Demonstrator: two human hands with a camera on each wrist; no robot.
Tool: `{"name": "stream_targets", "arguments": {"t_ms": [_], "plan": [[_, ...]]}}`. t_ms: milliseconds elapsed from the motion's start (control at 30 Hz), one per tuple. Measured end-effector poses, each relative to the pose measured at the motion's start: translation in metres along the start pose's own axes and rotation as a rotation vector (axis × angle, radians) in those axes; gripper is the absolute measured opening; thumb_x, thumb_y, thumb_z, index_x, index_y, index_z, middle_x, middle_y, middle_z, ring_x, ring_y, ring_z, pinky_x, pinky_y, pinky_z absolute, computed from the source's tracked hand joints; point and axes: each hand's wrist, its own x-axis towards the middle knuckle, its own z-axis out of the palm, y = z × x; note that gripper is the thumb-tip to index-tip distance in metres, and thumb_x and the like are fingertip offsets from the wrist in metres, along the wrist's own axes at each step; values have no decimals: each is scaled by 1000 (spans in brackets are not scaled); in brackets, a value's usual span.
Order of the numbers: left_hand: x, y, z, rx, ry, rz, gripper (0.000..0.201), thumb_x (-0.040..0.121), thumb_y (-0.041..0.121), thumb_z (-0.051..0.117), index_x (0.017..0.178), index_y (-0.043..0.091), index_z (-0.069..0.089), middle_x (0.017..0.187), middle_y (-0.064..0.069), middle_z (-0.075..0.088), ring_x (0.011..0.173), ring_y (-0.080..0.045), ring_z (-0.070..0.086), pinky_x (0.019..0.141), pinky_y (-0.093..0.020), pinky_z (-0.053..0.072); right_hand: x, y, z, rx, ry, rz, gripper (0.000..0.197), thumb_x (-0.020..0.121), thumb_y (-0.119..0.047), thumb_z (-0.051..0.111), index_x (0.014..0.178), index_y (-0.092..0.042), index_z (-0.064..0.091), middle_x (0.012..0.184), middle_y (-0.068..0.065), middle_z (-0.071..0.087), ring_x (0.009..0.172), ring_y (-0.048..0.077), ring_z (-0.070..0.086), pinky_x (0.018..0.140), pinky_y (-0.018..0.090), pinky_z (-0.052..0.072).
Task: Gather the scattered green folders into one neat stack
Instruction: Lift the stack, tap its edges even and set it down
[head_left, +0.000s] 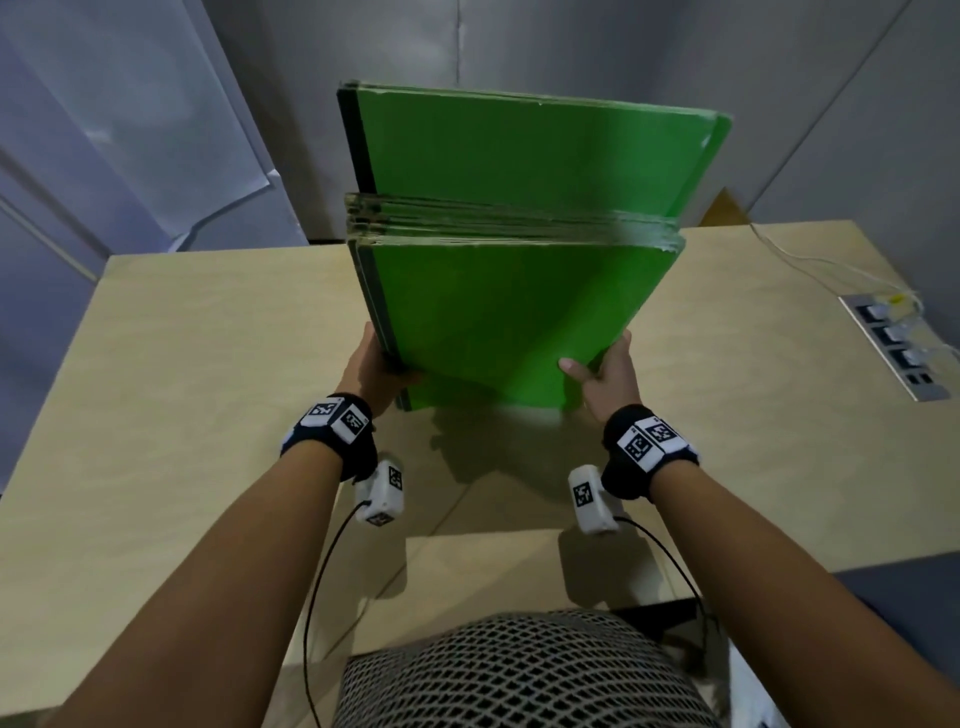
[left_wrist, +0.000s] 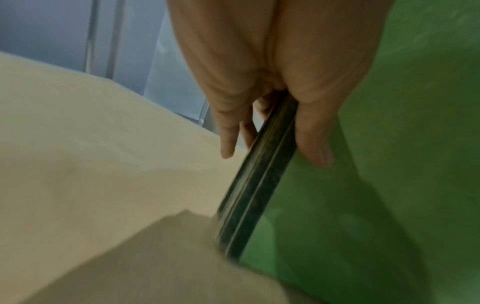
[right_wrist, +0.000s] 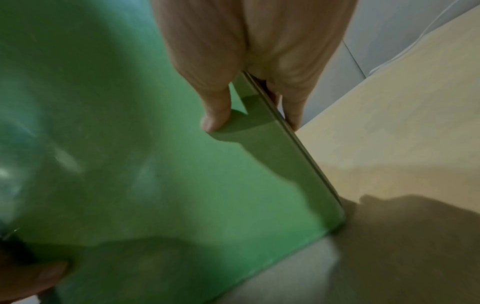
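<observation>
A bundle of green folders (head_left: 509, 322) stands on edge on the pale wooden table (head_left: 208, 364), tilted away from me. Behind the front ones, one folder (head_left: 540, 145) sticks up higher. My left hand (head_left: 374, 371) grips the bundle's lower left side by the dark spines (left_wrist: 259, 174), thumb on the front face and fingers behind. At the lower right edge my right hand (head_left: 605, 371) pinches the folders (right_wrist: 130, 144) the same way, with its thumb (right_wrist: 215, 115) on the green cover. The bottom edge rests on the table.
A socket strip (head_left: 893, 353) with plugs and a white cable (head_left: 810, 265) lies at the table's right edge. Grey wall panels stand behind the table and a pale door (head_left: 104, 130) at the left. My torso (head_left: 519, 670) is at the near edge.
</observation>
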Motion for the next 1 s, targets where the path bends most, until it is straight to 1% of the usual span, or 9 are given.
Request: {"name": "stream_targets", "arguments": {"t_ms": [100, 167, 267, 367, 533, 700, 867, 933, 1000], "plan": [[14, 7, -10, 90, -50, -99, 73, 83, 6, 72, 144, 6, 31, 142, -18, 47, 129, -37, 47, 104, -45, 41, 13, -8, 0, -10, -13, 38, 64, 86, -7, 68, 135, -2, 28, 138, 11, 49, 130, 25, 46, 113, 41, 34], [24, 13, -22, 137, -136, -194, 76, 79, 13, 77, 142, 5, 35, 142, -16, 48, 129, -36, 48, 105, -46, 42, 21, -10, -2, -42, -45, 61, 59, 85, -10, 70, 130, -1, 33, 137, 18, 51, 127, 32, 49, 109, 50, 39], [28, 17, -34, 210, -281, -316, 65, 79, 27, 77, 132, 3, 46, 129, -14, 58, 116, -32, 57, 97, -41, 48, 29, -14, -4, 0, -63, 157, 50, 84, -10, 71, 125, -1, 45, 127, 15, 58, 114, 31, 57, 101, 49, 46], [25, 7, -34, 124, -392, -448, 56, 79, 29, 77, 120, 0, 52, 121, -20, 62, 109, -33, 62, 94, -46, 54, 36, -9, -3, -36, -153, 287, 51, 80, -11, 75, 125, 1, 54, 123, 15, 64, 109, 33, 62, 98, 51, 49], [12, -24, -20, 197, -502, -593, 71, 75, 33, 80, 126, -3, 46, 122, -21, 59, 106, -36, 63, 87, -49, 57, 34, 18, 10, -167, -290, 448, 55, 80, -12, 76, 130, -3, 53, 130, 13, 61, 118, 32, 58, 105, 50, 43], [13, -31, -17, 289, -538, -634, 55, 74, 43, 78, 99, 0, 56, 82, -10, 63, 80, -28, 62, 78, -35, 53, 41, 33, 22, -250, -360, 517, 67, 76, -22, 78, 135, -10, 49, 137, 12, 56, 122, 34, 55, 105, 53, 41], [15, -35, -18, 359, -580, -652, 81, 71, 51, 78, 125, -5, 57, 122, -22, 64, 114, -37, 62, 96, -45, 50, 50, 38, 30, -344, -359, 544, 70, 79, -30, 76, 136, -3, 47, 137, 17, 55, 120, 36, 55, 104, 52, 43], [18, -32, -19, 364, -578, -658, 79, 71, 51, 78, 124, -4, 59, 120, -21, 64, 112, -37, 62, 95, -44, 50, 51, 34, 32, -362, -342, 536, 68, 81, -30, 75, 136, -2, 46, 137, 17, 54, 121, 37, 54, 104, 52, 43], [22, -30, -20, 357, -565, -659, 72, 73, 48, 77, 119, -5, 62, 103, -18, 68, 96, -33, 64, 83, -40, 49, 53, 30, 35, -367, -326, 519, 66, 81, -29, 74, 135, -3, 47, 137, 17, 55, 122, 36, 54, 104, 51, 44]]}}
